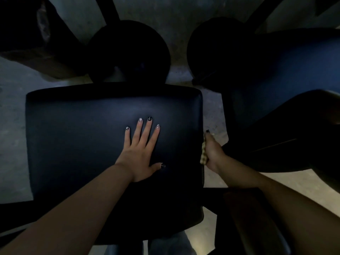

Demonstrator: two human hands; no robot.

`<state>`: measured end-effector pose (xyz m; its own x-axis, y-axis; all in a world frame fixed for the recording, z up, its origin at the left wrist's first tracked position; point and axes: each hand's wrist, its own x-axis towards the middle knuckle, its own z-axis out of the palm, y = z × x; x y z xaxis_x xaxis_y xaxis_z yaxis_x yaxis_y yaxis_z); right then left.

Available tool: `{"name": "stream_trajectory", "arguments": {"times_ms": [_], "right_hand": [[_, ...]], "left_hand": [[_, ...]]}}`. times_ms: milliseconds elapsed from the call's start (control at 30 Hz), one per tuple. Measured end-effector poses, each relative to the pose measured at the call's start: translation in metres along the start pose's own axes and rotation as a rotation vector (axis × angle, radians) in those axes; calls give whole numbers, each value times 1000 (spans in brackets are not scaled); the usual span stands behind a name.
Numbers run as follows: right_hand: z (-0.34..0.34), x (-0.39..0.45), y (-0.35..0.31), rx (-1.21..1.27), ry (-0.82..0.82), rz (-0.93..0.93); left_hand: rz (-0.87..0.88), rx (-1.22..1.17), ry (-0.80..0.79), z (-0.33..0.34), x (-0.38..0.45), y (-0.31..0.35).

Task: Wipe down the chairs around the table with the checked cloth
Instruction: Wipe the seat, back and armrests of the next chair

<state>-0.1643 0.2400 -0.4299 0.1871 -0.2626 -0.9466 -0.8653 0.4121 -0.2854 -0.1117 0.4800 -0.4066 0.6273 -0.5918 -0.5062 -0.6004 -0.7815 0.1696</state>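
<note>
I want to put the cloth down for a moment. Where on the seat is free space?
The square dark padded seat is bare left of the flat left hand, and beyond its fingertips up to the far edge. The right edge is crowded: the right hand holds the checked cloth there.

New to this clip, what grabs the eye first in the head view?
The left hand, fingers spread flat, rests on the middle of the dark padded square chair seat that fills the centre of the view. At the seat's right edge, the right hand grips the yellow checked cloth against the side of the cushion. Two dark round shapes, perhaps stools, stand beyond on the grey floor.
</note>
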Motion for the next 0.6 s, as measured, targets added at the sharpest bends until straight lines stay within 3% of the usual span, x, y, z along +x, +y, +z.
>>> {"name": "stream_trajectory", "arguments": {"times_ms": [233,333,533,600], "right_hand": [[35,9,-109,49,13,-252],[40,10,-121,-10,90,-328],[31,15,-90,-62,106,-35],[29,15,-85,-22,96,-26]], "left_hand": [[3,-26,-9,0,0,0],[14,-26,-23,-2,1,-2],[46,-86,-17,-1,-1,-3],[80,-159,-2,-3,-2,-6]]}}
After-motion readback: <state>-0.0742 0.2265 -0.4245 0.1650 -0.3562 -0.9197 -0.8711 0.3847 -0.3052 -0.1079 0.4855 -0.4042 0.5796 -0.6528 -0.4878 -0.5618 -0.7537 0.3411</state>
